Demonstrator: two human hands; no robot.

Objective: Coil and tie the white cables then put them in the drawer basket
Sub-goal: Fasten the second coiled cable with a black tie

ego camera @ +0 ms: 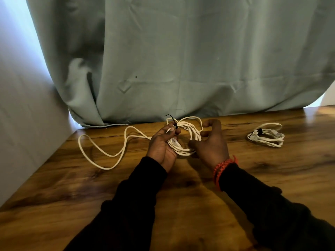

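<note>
Left grip (164, 142) apparently pinching, right grip (211, 142) fingers spread, relaxed

Tying the second white cable on the wooden table (181, 205)

My left hand (161, 145) pinches the black tie (174, 124) on the cable coil (188, 140); my right hand (211, 142) rests against it, fingers spread. A tied coil (266, 134) lies well apart to the right.

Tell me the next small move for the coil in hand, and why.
Probably pull the black tie snug with the right hand. The left hand holds the coiled cable at the tie, whose tail sticks up loose, while the right hand sits open beside the coil. The finished bundle already lies tied on the table.
</note>
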